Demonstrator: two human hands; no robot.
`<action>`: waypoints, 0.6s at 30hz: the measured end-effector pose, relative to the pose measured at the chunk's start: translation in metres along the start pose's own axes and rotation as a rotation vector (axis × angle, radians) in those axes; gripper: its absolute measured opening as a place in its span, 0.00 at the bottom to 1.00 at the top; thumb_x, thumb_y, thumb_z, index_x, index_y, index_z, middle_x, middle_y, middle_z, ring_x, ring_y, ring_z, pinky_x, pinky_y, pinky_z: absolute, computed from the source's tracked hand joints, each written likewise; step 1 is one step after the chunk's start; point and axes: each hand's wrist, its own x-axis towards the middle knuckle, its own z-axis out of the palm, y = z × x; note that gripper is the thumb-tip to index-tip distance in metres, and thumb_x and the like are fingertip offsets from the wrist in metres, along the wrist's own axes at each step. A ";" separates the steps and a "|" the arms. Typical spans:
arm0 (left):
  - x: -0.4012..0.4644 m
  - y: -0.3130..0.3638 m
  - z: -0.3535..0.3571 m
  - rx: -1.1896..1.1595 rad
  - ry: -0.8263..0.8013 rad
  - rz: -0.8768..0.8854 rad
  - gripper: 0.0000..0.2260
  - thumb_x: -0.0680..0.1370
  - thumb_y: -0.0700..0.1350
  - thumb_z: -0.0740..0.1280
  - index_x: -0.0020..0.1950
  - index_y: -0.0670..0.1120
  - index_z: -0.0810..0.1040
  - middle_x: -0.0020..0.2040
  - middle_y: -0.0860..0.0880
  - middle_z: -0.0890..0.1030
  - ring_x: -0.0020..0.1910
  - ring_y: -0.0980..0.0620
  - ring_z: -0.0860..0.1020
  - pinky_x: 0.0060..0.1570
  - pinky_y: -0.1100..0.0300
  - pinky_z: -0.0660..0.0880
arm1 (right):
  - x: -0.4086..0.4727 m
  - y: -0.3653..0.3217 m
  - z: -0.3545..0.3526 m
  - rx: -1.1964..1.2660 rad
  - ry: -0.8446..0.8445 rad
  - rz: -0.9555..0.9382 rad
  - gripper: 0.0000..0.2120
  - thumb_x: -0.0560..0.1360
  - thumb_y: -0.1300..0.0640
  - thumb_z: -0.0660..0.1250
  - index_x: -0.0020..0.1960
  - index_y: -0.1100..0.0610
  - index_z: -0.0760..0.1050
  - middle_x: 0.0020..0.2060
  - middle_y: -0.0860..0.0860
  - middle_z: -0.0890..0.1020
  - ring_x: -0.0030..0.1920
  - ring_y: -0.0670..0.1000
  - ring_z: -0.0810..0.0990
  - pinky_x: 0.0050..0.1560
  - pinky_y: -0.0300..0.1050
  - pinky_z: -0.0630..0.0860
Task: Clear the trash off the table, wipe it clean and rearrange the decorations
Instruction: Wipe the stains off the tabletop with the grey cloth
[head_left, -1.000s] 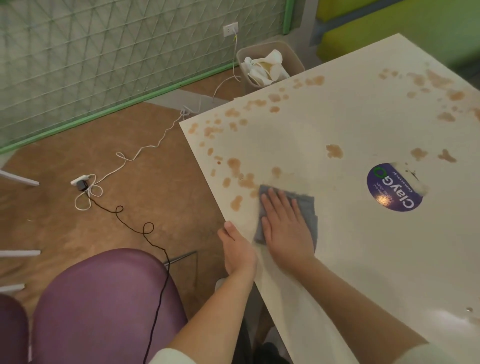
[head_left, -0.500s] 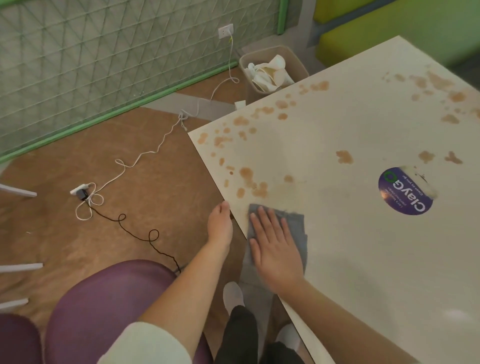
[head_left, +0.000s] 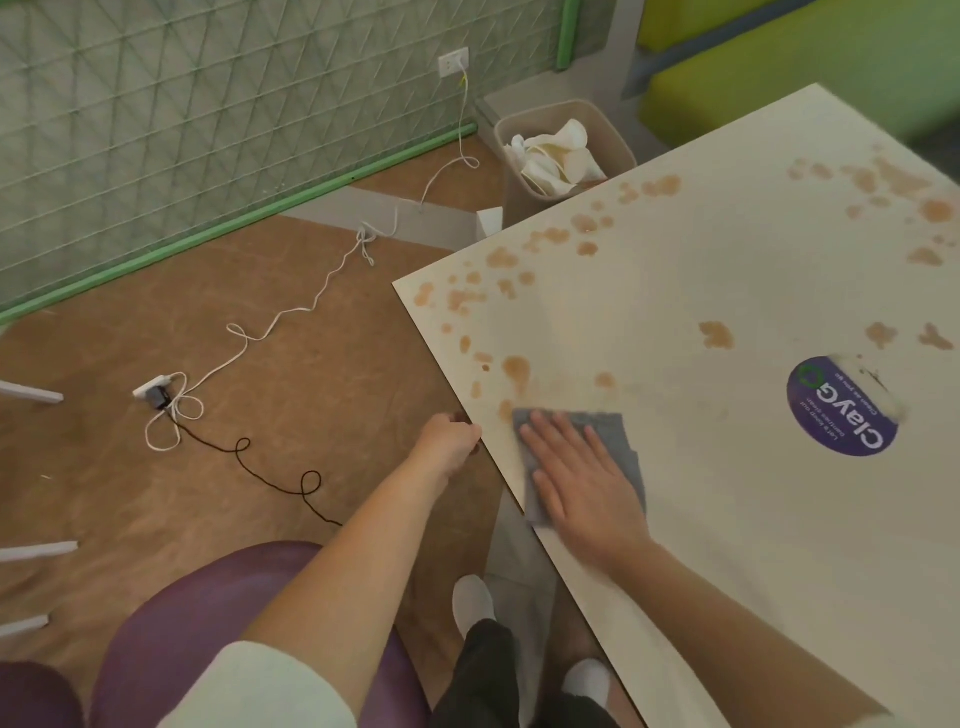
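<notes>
Grey cloth (head_left: 613, 431) under flat right hand (head_left: 582, 483).

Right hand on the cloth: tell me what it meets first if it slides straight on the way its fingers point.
The right hand, flat on the grey cloth, points up and left along the table's edge. Likely first: the brown stain just past the cloth's front edge, then the smaller spots beyond it.

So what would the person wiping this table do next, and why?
Probably push the grey cloth forward, away from the body, over the nearest brown stains. The right hand lies flat on the cloth by the edge of the table, and those blotches sit just beyond its fingertips, unwiped. The left hand is at the table's edge.
</notes>
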 end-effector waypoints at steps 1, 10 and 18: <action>0.000 0.001 0.000 -0.015 0.006 -0.013 0.06 0.80 0.36 0.61 0.52 0.44 0.75 0.40 0.49 0.77 0.36 0.55 0.74 0.35 0.63 0.69 | 0.013 0.008 -0.002 0.003 0.022 0.064 0.25 0.83 0.47 0.42 0.79 0.50 0.55 0.79 0.46 0.55 0.78 0.45 0.48 0.77 0.50 0.48; 0.002 0.008 -0.001 -0.112 -0.014 -0.087 0.11 0.79 0.32 0.61 0.55 0.44 0.77 0.43 0.47 0.79 0.40 0.53 0.77 0.39 0.62 0.74 | 0.013 -0.025 0.006 -0.010 0.016 -0.017 0.26 0.84 0.47 0.41 0.79 0.53 0.55 0.79 0.48 0.56 0.79 0.49 0.50 0.76 0.51 0.49; 0.007 0.004 -0.004 -0.100 -0.029 -0.102 0.13 0.80 0.35 0.62 0.63 0.42 0.74 0.50 0.46 0.79 0.46 0.52 0.79 0.41 0.60 0.75 | 0.099 0.008 -0.002 0.064 0.099 0.209 0.28 0.81 0.47 0.40 0.79 0.52 0.54 0.79 0.47 0.55 0.79 0.47 0.49 0.77 0.46 0.38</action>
